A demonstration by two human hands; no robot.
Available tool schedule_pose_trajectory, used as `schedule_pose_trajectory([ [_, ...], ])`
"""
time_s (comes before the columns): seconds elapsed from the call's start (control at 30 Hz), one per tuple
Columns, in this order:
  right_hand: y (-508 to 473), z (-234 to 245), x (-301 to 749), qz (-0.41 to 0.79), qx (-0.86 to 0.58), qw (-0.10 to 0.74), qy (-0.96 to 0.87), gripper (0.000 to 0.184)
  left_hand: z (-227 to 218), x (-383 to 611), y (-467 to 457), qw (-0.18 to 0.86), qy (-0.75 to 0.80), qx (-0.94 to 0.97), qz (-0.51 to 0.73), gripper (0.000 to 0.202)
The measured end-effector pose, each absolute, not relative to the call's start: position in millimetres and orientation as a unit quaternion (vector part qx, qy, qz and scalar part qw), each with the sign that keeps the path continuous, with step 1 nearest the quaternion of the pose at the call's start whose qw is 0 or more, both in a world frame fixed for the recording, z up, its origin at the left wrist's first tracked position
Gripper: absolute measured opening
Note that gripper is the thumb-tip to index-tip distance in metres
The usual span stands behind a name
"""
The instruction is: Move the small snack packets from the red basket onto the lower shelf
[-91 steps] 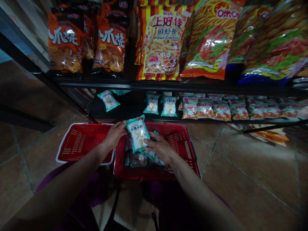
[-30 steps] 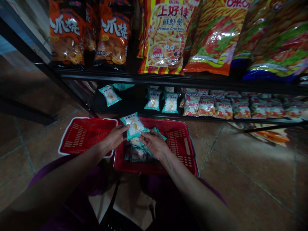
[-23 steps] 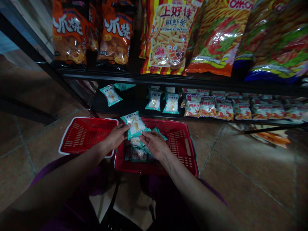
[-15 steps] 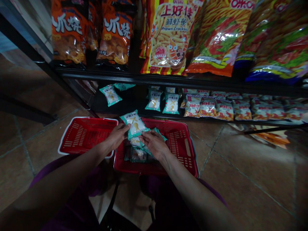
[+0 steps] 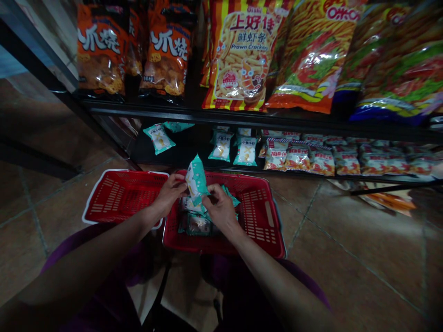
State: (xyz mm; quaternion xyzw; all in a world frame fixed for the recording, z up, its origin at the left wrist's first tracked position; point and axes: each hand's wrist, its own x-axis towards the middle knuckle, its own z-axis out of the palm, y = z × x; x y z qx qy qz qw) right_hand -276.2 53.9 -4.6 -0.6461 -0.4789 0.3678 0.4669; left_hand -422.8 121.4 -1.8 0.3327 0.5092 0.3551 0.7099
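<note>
My left hand and my right hand both pinch a small teal snack packet, held nearly edge-on above a red basket on the floor. Under the hands, more small packets lie in that basket, some teal and some dark. A second red basket stands to the left, beside my left wrist.
A black shelf carries large snack bags above. The bottom shelf holds small teal packets and a row of red-and-white packets. The floor is brown tile. A flat orange thing lies on the floor at right.
The teal packet has turned from face-up to nearly edge-on and risen slightly. My right fingers have moved up onto it. The baskets stay put.
</note>
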Motion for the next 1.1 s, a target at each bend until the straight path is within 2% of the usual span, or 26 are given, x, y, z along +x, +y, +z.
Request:
schedule_pose_trajectory([
  [0.07,50.1,-1.6,-276.0,0.270,-0.648,0.409,-0.583,0.003,-2.0,-423.7,123.1,0.733,0.489,0.327,0.343,0.022],
  [0.2,43.6,0.8,-276.0,0.138,-0.624,0.286,-0.714,0.017,-2.0,-424.1,124.4,0.796,0.450,0.265,0.306,0.023],
  [0.33,41.4,1.0,-278.3,0.101,-0.615,0.185,-0.760,0.020,1.7,-421.0,120.9,0.824,0.406,0.272,0.287,0.028],
  [0.5,40.7,6.4,-284.8,0.096,-0.587,0.101,-0.798,0.020,3.9,-417.0,116.5,0.818,0.412,0.271,0.298,0.040],
  [0.6,39.6,10.1,-287.8,0.095,-0.573,0.076,-0.810,0.017,2.4,-416.4,116.3,0.807,0.433,0.263,0.304,0.046],
  [0.8,37.0,12.0,-289.7,0.095,-0.560,0.065,-0.821,0.015,1.8,-415.4,119.5,0.799,0.427,0.266,0.331,0.034],
  [1.1,35.2,11.0,-291.6,0.100,-0.545,0.049,-0.831,0.013,-10.2,-417.9,126.7,0.781,0.439,0.255,0.364,0.032],
])
